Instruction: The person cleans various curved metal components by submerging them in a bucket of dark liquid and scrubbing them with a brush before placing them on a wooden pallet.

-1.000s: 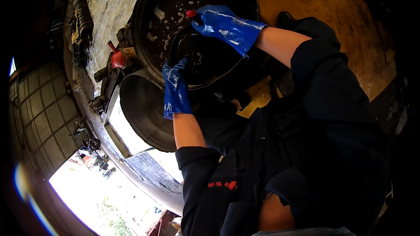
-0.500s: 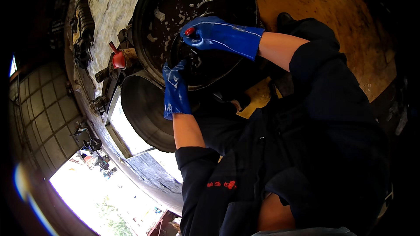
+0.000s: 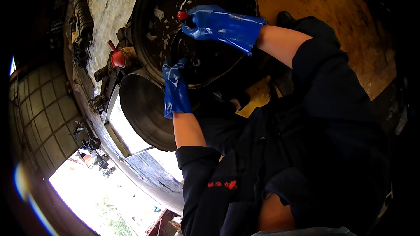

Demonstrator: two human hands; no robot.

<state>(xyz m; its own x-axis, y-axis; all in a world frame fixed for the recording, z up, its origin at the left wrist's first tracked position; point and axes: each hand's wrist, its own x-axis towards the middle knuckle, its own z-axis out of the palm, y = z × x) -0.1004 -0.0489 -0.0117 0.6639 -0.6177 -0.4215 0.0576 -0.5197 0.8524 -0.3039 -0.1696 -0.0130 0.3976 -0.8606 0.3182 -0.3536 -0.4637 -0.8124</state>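
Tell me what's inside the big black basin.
Inside the black basin: pale foamy patches and a dark curved edge; over them, the right hand holds something red. Whatever the blue gloves cover can't be seen.

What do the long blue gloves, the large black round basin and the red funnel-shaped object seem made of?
Long blue gloves: likely rubber or PVC, glossy, with sharp white highlights.
Large black round basin: perhaps rubber or metal, dull-rimmed; too dark to settle.
Red funnel-shaped object: probably plastic, smooth, evenly coloured.
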